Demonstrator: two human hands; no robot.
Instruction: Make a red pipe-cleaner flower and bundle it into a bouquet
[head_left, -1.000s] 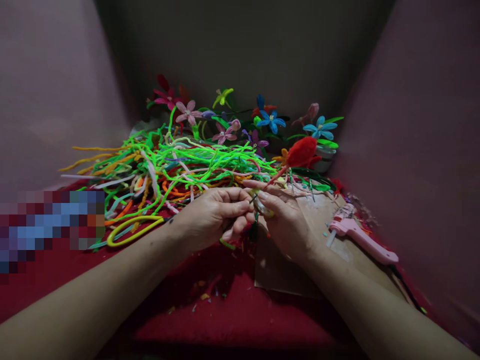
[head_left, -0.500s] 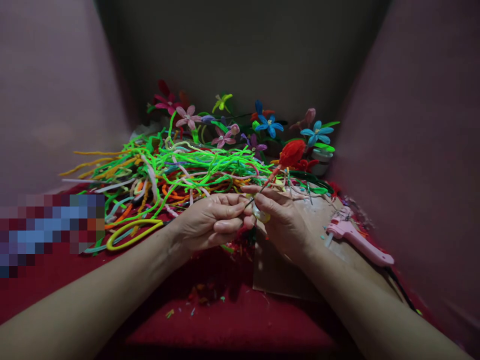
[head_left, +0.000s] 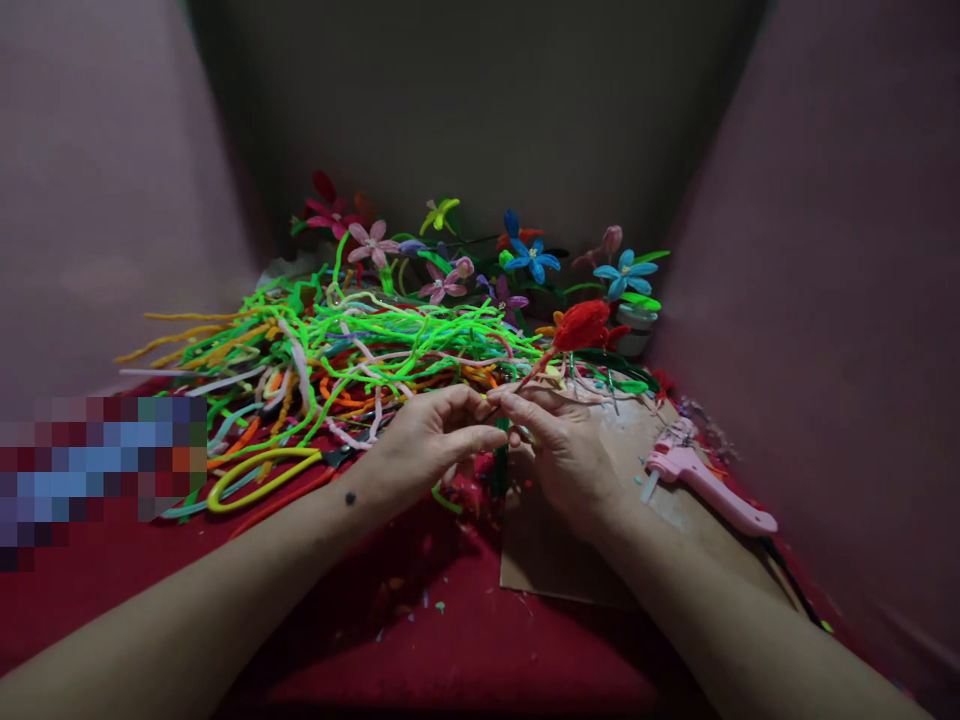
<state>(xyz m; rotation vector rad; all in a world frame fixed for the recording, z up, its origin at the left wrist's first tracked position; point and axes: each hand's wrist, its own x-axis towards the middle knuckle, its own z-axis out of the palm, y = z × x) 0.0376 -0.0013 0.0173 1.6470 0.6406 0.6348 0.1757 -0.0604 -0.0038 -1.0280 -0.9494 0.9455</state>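
Both hands meet at the middle, over the edge of a cardboard sheet. My right hand pinches the thin stem of a red fuzzy pipe-cleaner flower bud, which leans up and away to the right. At the stem's dark lower end are the fingertips of my left hand, the index finger curled against it and the thumb stretched out below. A dark green strip hangs beneath the fingers. Whatever else lies inside the right palm is mostly hidden.
Tangled pipe cleaners, mostly bright green, are heaped behind my hands. Finished pipe-cleaner flowers stand further back. Yellow-handled scissors lie left. A pink glue gun rests on the cardboard at right. Scraps dot the red cloth.
My left thumb has moved away from the index finger and now points right. The red bud sits slightly lower, and the pale yellowish thing in my right hand has become mostly hidden.
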